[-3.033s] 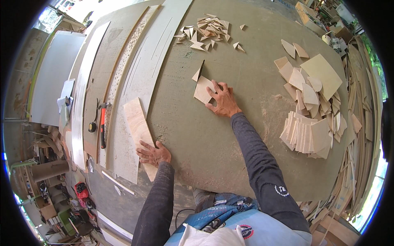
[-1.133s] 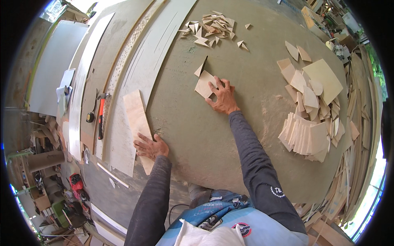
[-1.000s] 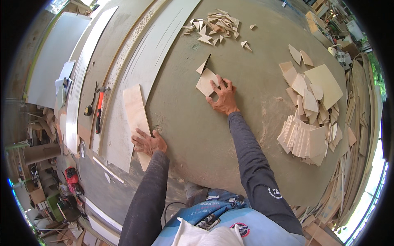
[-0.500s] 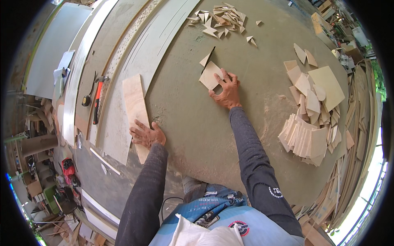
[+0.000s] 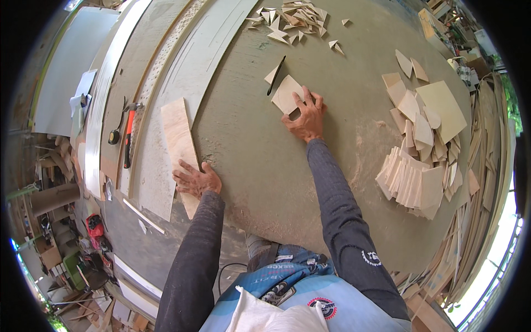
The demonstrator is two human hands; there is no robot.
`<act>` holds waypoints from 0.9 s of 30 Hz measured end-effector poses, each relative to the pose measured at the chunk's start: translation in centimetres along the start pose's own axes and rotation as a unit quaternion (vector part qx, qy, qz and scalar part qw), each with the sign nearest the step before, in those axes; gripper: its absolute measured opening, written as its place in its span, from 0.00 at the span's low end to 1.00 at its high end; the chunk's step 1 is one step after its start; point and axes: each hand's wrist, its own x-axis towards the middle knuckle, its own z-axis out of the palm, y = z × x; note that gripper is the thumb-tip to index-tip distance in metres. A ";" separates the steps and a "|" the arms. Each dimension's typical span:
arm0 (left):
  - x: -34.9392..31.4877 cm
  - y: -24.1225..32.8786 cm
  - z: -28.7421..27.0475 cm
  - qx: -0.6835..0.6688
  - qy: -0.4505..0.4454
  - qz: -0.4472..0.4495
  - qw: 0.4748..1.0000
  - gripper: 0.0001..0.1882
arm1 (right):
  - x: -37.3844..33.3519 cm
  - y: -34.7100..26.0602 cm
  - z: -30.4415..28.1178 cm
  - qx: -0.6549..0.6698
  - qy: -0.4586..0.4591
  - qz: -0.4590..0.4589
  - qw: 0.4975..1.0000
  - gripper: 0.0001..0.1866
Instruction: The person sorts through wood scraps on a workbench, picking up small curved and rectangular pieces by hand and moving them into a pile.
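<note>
Pulled slightly clear of the dark, blade-like strip (image 5: pixel 276 76), the wooden piece (image 5: pixel 285 96) shows a narrow gap where it lay against it half a second ago. It rests on the table (image 5: pixel 265 166), well in from every edge; the small triangle (image 5: pixel 271 73) lies across the strip. The right hand (image 5: pixel 306 117) grips its right side, fingers bent and thumb at the near corner. The left hand (image 5: pixel 197 180) lies spread on the wooden strip (image 5: pixel 181 133) toward the table's left edge. Trimming a corner seems the step in hand; the next move calls for fingers kept clear of the dark strip.
</note>
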 end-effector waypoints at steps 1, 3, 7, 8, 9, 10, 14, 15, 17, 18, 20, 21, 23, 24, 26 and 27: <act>0.0 0.0 0.1 0.002 0.002 0.000 1.000 0.48 | 0.0 0.0 0.0 0.000 0.002 0.001 1.000 0.38; 0.1 -0.1 0.5 0.000 0.007 0.001 1.000 0.48 | -0.1 0.0 -0.1 -0.001 0.005 0.004 1.000 0.38; 0.1 0.0 0.0 -0.017 -0.006 -0.003 1.000 0.48 | -0.1 -0.1 -0.2 -0.010 -0.004 0.012 1.000 0.38; 0.1 -0.1 0.0 -0.018 -0.008 -0.004 1.000 0.48 | -0.1 -0.1 -0.2 -0.012 -0.005 0.013 1.000 0.39; 0.1 -0.3 0.1 -0.020 -0.010 -0.006 1.000 0.48 | 0.0 -0.1 -0.1 -0.013 -0.006 0.014 1.000 0.39; 0.1 -0.3 0.0 -0.021 -0.013 -0.007 1.000 0.48 | -0.1 0.1 0.1 -0.016 -0.003 0.011 1.000 0.39; 0.1 0.0 -0.1 -0.026 -0.026 -0.007 0.999 0.48 | -0.2 1.0 0.8 -0.022 0.005 0.001 1.000 0.39; 0.3 -0.1 0.4 -0.024 -0.021 -0.006 0.999 0.48 | -0.3 1.1 1.0 -0.022 0.006 0.000 1.000 0.39; 0.2 -0.2 0.3 -0.019 -0.018 -0.008 1.000 0.48 | -0.1 0.6 0.5 -0.014 0.003 0.004 1.000 0.40; 0.2 -0.3 0.2 -0.018 -0.019 -0.010 1.000 0.48 | -0.1 0.3 0.3 -0.011 0.002 0.006 1.000 0.40; 0.2 -0.2 0.2 -0.017 -0.018 -0.009 1.000 0.48 | 0.0 0.3 0.2 -0.009 0.004 0.004 1.000 0.40; 0.3 -0.3 0.5 -0.016 -0.015 -0.009 1.000 0.48 | 0.0 0.3 0.1 -0.009 0.004 0.003 1.000 0.40; 0.2 -0.2 0.5 -0.016 -0.014 -0.007 1.000 0.48 | 0.0 0.5 0.3 -0.014 0.005 0.002 1.000 0.40; 0.2 -0.2 0.4 -0.016 -0.015 -0.006 1.000 0.48 | -0.1 0.6 0.3 -0.017 0.006 0.001 1.000 0.40; 0.2 -0.1 0.2 -0.015 -0.017 -0.005 1.000 0.48 | -0.1 0.7 0.4 -0.019 0.004 0.000 1.000 0.39; 0.2 -0.1 0.1 -0.013 -0.019 -0.005 1.000 0.48 | -0.1 0.7 0.4 -0.020 0.003 -0.001 1.000 0.39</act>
